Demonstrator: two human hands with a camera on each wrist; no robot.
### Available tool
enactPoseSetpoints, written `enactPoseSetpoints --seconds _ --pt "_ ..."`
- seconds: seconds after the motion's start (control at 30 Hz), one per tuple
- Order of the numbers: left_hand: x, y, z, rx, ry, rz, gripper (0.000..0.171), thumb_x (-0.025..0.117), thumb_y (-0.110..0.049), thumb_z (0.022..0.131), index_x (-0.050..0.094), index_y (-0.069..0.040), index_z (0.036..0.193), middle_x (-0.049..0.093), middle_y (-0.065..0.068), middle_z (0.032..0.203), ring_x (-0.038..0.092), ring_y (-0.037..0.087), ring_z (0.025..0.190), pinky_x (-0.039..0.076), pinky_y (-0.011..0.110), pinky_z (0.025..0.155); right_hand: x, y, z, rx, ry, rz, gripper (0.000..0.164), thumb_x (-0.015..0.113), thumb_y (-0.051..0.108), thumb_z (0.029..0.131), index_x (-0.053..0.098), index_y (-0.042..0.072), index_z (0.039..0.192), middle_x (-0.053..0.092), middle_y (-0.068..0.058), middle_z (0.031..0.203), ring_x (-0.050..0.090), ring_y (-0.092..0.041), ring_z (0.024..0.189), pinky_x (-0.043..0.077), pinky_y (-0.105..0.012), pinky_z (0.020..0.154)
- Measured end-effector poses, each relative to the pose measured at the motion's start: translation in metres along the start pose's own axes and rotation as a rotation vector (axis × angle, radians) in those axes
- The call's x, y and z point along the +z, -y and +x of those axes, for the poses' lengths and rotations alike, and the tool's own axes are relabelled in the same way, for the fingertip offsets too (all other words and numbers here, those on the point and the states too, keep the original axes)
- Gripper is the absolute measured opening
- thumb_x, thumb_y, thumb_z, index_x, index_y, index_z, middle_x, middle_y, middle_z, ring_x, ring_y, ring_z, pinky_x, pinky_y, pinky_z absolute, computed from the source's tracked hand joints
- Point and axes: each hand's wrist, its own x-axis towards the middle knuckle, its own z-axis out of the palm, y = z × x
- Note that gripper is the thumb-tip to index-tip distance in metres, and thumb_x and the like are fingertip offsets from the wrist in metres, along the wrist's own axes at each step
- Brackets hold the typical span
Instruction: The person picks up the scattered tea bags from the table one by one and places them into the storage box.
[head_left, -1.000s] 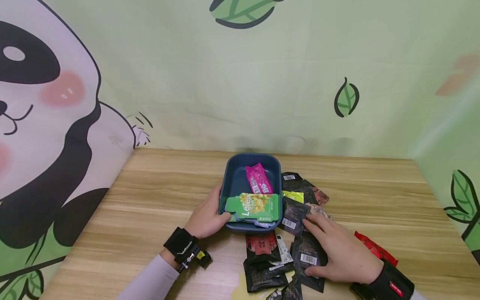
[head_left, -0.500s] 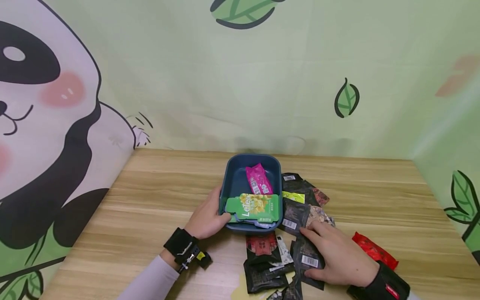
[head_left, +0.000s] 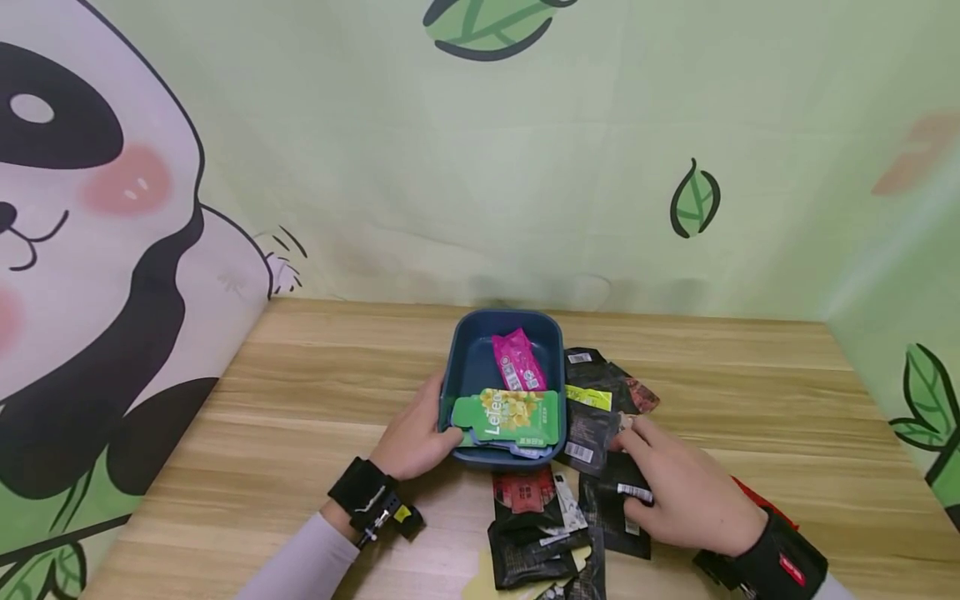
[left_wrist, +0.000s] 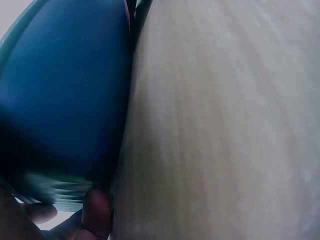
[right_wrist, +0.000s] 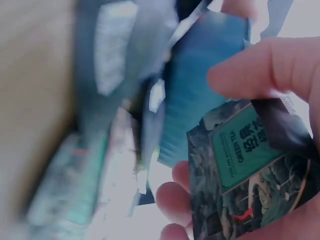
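Observation:
A dark blue plastic bin (head_left: 467, 342) holds a pink packet (head_left: 517, 360) and a green LeTea packet (head_left: 510, 417) lying over others. My left hand (head_left: 416, 433) grips its left side, thumb over the rim; the left wrist view shows fingertips (left_wrist: 96, 210) against the outer wall. To the right of the bin, my right hand (head_left: 686, 487) holds a black tea packet (head_left: 628, 477) between thumb and fingers. Seen from the right wrist, this tea packet (right_wrist: 240, 150) has a green label reading GREEN TEA, and one corner is folded over. Other packets lie beneath that hand.
Several mostly black packets (head_left: 528, 554) overlap in front of the bin. More, including a black packet (head_left: 588, 433) with a barcode and a yellow-green packet (head_left: 588, 397), lie against its right side. A red packet (head_left: 761, 500) is partly hidden behind the right hand.
My right hand has closed on a black tea packet from the pile and tilted it up, uncovering another black one below. The left hand and bin stay in place.

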Motion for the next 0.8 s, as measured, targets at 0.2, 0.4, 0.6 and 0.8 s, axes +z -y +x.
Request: enactPoseSetpoints --seconds 0.2,0.4,0.6,0.8 --pt "0.000 0.000 0.000 0.000 -0.003 0.002 0.093 0.067 -0.028 0.084 0.021 -0.016 0.164 0.038 0.007 0.164 0.046 0.026 0.144 0.040 0.057 0.115 -0.008 0.007 0.021 -0.045 -0.103 0.039 0.050 0.079 0.024 0.077 0.063 0.013 0.122 0.051 0.003 0.108 0.049 -0.008 0.082 0.043 -0.022 0.067" --pt "0.000 0.000 0.000 -0.001 0.000 0.000 0.093 0.067 -0.028 0.084 0.022 -0.015 0.164 0.039 0.007 0.164 0.046 0.026 0.144 0.040 0.056 0.116 -0.011 0.023 0.050 -0.126 -0.169 0.053 0.051 0.079 0.025 0.077 0.064 0.014 0.123 0.051 0.005 0.106 0.047 -0.008 0.083 0.042 -0.024 0.069" --pt "0.000 0.000 0.000 -0.002 -0.002 0.002 0.093 0.067 -0.029 0.085 0.022 -0.015 0.164 0.039 0.007 0.164 0.045 0.026 0.145 0.040 0.056 0.116 -0.013 0.037 0.078 -0.205 -0.183 0.109 0.052 0.076 0.023 0.077 0.062 0.015 0.127 0.049 0.005 0.109 0.047 -0.009 0.086 0.041 -0.025 0.071" --pt "-0.001 0.000 0.001 0.000 -0.002 0.007 0.092 0.067 -0.029 0.085 0.022 -0.015 0.164 0.039 0.007 0.163 0.047 0.025 0.143 0.041 0.055 0.115 -0.010 0.044 0.101 -0.271 -0.187 0.141 0.054 0.078 0.024 0.077 0.062 0.013 0.127 0.050 0.001 0.112 0.048 -0.011 0.086 0.044 -0.026 0.073"
